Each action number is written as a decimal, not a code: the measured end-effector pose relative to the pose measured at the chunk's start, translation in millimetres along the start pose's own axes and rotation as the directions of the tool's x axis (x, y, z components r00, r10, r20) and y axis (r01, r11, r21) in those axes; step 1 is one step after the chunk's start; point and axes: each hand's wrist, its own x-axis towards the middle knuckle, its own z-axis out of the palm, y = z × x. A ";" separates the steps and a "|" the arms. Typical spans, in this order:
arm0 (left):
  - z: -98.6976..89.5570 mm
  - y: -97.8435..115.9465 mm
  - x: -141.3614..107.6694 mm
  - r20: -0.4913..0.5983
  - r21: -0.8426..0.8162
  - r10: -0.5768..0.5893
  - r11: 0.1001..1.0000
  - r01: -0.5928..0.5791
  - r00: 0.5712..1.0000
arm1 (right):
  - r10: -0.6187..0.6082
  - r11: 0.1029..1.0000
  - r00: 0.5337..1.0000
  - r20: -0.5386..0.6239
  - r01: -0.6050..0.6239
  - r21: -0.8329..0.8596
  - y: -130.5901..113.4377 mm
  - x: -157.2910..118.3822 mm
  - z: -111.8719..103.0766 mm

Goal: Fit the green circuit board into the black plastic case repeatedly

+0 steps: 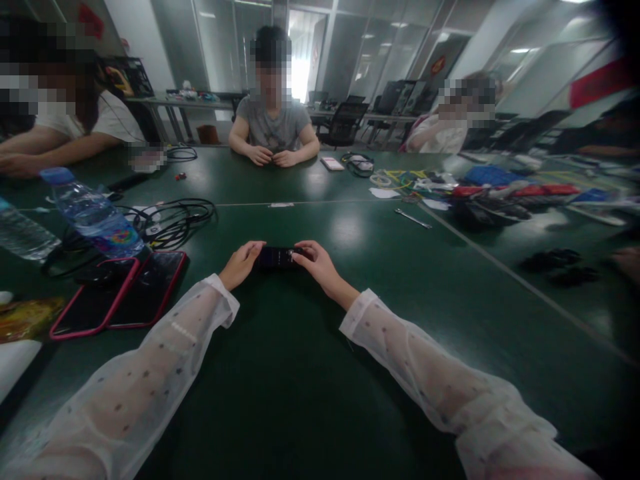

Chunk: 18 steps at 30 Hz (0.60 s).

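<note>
Phone [276,258] sits sideways; my left hand [241,265] grips one end, my right hand [323,265] grips the other, likely to balance it over the table [280,380].

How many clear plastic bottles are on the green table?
2: the blue-capped, clear plastic bottle is beyond the two dark, red-rimmed phones; a second bottle, cut off by the picture's left edge, is beside it.

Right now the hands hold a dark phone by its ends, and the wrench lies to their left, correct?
The wrench's side is wrong: the head view shows the wrench to the right. The left hand and right hand do hold the dark phone by its ends.
</note>
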 end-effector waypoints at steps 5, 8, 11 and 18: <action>-0.4 2.4 0.1 0.020 -0.034 -0.025 0.999 0.026 0.999 | 0.023 1.000 0.999 -0.034 -0.023 -0.001 -1.9 -0.4 -0.5; -1.2 3.1 0.0 0.027 -0.053 -0.038 0.998 0.040 0.999 | 0.029 0.999 0.999 -0.028 -0.028 0.019 -4.5 -1.5 -0.1; -1.8 2.3 0.5 0.038 -0.059 -0.042 0.997 0.044 0.998 | 0.044 0.999 0.998 -0.034 -0.043 0.022 -6.6 -2.0 0.8; -1.4 -0.4 1.8 0.038 -0.086 -0.040 0.995 0.043 0.998 | 0.035 0.999 0.999 -0.024 -0.034 0.030 -5.0 -1.9 0.6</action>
